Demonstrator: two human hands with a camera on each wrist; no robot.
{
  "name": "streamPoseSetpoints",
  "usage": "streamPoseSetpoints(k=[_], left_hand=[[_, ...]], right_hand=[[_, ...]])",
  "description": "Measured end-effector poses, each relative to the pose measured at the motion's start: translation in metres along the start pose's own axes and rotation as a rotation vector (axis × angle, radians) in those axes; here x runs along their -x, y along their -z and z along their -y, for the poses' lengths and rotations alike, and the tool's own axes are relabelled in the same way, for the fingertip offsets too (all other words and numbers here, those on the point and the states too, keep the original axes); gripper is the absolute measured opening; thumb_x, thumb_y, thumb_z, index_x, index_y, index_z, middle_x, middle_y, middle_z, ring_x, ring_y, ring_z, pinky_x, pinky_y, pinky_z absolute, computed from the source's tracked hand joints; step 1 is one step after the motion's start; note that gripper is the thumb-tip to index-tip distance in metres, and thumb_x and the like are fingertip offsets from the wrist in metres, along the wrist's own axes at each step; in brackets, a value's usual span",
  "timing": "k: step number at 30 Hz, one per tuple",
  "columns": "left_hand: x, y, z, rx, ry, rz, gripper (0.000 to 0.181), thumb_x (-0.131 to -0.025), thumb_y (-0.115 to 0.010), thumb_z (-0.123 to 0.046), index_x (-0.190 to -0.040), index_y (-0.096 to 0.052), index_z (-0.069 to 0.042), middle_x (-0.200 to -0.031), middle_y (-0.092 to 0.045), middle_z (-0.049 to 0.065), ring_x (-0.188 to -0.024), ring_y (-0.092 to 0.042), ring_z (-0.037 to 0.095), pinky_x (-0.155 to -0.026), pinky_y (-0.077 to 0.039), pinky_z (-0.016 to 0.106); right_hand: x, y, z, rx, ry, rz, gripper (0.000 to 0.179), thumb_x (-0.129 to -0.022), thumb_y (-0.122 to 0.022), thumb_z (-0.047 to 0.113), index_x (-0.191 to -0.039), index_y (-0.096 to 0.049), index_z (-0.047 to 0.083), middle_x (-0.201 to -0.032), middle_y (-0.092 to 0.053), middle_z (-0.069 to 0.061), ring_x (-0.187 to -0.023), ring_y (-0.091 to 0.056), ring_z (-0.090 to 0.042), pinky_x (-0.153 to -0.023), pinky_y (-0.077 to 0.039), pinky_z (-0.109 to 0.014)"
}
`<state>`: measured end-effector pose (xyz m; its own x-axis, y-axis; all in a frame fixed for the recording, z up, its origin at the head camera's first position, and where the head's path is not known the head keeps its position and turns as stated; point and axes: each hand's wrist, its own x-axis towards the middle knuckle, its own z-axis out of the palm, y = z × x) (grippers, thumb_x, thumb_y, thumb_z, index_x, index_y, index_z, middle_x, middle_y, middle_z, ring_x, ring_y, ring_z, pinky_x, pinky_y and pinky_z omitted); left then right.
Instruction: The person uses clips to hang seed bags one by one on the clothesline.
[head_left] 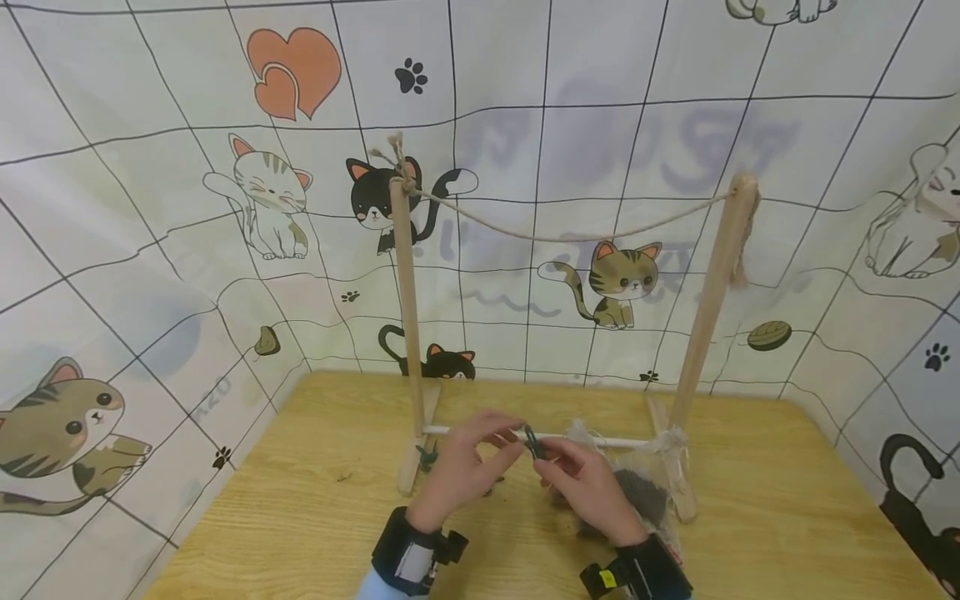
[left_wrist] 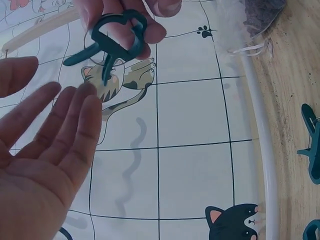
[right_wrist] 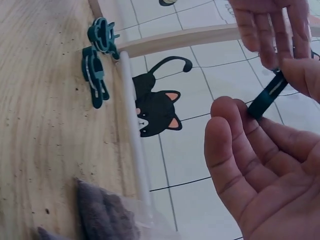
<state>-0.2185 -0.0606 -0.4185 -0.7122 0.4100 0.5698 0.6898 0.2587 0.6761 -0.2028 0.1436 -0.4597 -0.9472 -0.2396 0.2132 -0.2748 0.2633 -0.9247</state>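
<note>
In the head view, a dark green plastic clothespin point(head_left: 533, 442) is held up in front of the wooden stand. My right hand point(head_left: 592, 490) pinches its looped end; the left wrist view shows fingers behind that clothespin point(left_wrist: 117, 37), its two prongs pointing at my left palm. Fingers extended and thumb apart, my left hand point(head_left: 468, 471) is beside those prongs, its fingertips close to them. Other green clothespins point(right_wrist: 95, 77) lie on the table by the stand's left foot, partly covered by my left hand in the head view.
The wooden stand has a left post point(head_left: 406, 292), a right post point(head_left: 712, 308), a sagging rope point(head_left: 540, 239) between their tops and a white bar point(head_left: 622, 442) low down. A clear bag of grey cloth point(head_left: 641, 494) lies by the right foot. Cat-printed sheeting point(head_left: 495, 333) surrounds the wooden table point(head_left: 285, 500).
</note>
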Motion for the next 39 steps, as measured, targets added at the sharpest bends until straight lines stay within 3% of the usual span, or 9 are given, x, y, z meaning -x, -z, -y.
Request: streamPoseSetpoints(k=[3,9,13,16,23,26,31,36,39], left_hand=[[0.0,0.002,0.002,0.005,0.02,-0.007,0.037,-0.087,-0.063,-0.03,-0.122,-0.058,-0.019,-0.114,-0.06,0.003,-0.092,-0.06,0.019,-0.074,-0.052,0.033],[-0.002,0.006,-0.002,-0.018,0.068,0.063,0.044,-0.081,-0.067,-0.041,-0.12,-0.06,-0.021,-0.11,-0.06,-0.002,-0.086,-0.058,0.018,-0.073,-0.051,0.034],[-0.001,0.007,-0.005,-0.025,0.084,0.086,0.041,-0.081,-0.068,-0.04,-0.117,-0.061,-0.022,-0.106,-0.061,-0.005,-0.085,-0.059,0.02,-0.073,-0.05,0.032],[0.0,0.007,-0.006,-0.016,0.081,0.068,0.037,-0.08,-0.069,-0.035,-0.115,-0.062,-0.023,-0.103,-0.062,-0.004,-0.084,-0.059,0.019,-0.073,-0.05,0.032],[-0.001,0.007,-0.014,-0.05,0.071,-0.041,0.03,-0.076,-0.073,-0.019,-0.105,-0.065,-0.02,-0.09,-0.066,0.003,-0.08,-0.06,0.017,-0.07,-0.05,0.033],[0.0,0.009,-0.008,-0.071,0.086,-0.083,0.026,-0.077,-0.072,-0.022,-0.102,-0.065,-0.026,-0.089,-0.066,-0.005,-0.08,-0.06,0.01,-0.071,-0.05,0.031],[0.0,0.013,-0.009,-0.031,0.116,-0.132,0.017,-0.078,-0.07,-0.019,-0.094,-0.068,-0.023,-0.087,-0.066,-0.011,-0.08,-0.062,0.008,-0.073,-0.05,0.032],[0.0,0.013,-0.011,0.012,0.116,-0.159,0.013,-0.076,-0.071,-0.013,-0.089,-0.07,-0.015,-0.085,-0.068,-0.004,-0.076,-0.063,0.012,-0.07,-0.05,0.03],[-0.002,0.015,-0.021,0.007,0.112,-0.166,0.011,-0.075,-0.07,-0.006,-0.086,-0.07,-0.009,-0.082,-0.069,0.002,-0.074,-0.064,0.014,-0.066,-0.05,0.028]], right_hand=[[0.001,0.001,0.002,0.013,0.033,0.005,0.041,-0.088,-0.06,0.035,-0.125,-0.056,0.019,-0.09,-0.063,-0.009,-0.07,-0.061,-0.016,-0.062,-0.051,-0.036],[0.003,0.002,0.01,0.047,0.087,0.035,0.04,-0.087,-0.061,0.034,-0.126,-0.055,0.025,-0.096,-0.061,-0.006,-0.071,-0.061,-0.013,-0.061,-0.05,-0.033],[0.005,0.002,0.015,0.04,0.132,0.063,0.042,-0.089,-0.059,0.03,-0.13,-0.052,0.022,-0.099,-0.061,-0.008,-0.073,-0.061,-0.011,-0.061,-0.051,-0.034],[0.005,0.002,0.017,0.025,0.143,0.071,0.042,-0.09,-0.059,0.028,-0.13,-0.052,0.022,-0.102,-0.061,-0.008,-0.073,-0.061,-0.011,-0.061,-0.051,-0.035],[0.004,0.002,0.015,0.052,0.173,0.048,0.042,-0.089,-0.06,0.028,-0.13,-0.052,0.023,-0.108,-0.061,-0.006,-0.078,-0.062,-0.011,-0.063,-0.051,-0.032],[0.004,0.008,0.014,0.067,0.154,0.014,0.042,-0.088,-0.062,0.028,-0.128,-0.053,0.02,-0.112,-0.06,-0.008,-0.082,-0.062,-0.012,-0.068,-0.052,-0.031],[0.004,0.032,0.009,0.201,0.081,-0.134,0.039,-0.087,-0.061,0.038,-0.123,-0.058,0.023,-0.107,-0.063,0.0,-0.088,-0.06,-0.008,-0.074,-0.05,-0.029],[0.009,0.063,-0.003,0.351,0.047,-0.248,0.033,-0.088,-0.06,0.035,-0.116,-0.062,0.017,-0.101,-0.067,0.0,-0.082,-0.06,-0.007,-0.071,-0.049,-0.028],[0.015,0.081,-0.008,0.422,-0.012,-0.277,0.034,-0.089,-0.059,0.036,-0.114,-0.063,0.014,-0.101,-0.067,-0.003,-0.079,-0.059,-0.008,-0.071,-0.049,-0.029]])
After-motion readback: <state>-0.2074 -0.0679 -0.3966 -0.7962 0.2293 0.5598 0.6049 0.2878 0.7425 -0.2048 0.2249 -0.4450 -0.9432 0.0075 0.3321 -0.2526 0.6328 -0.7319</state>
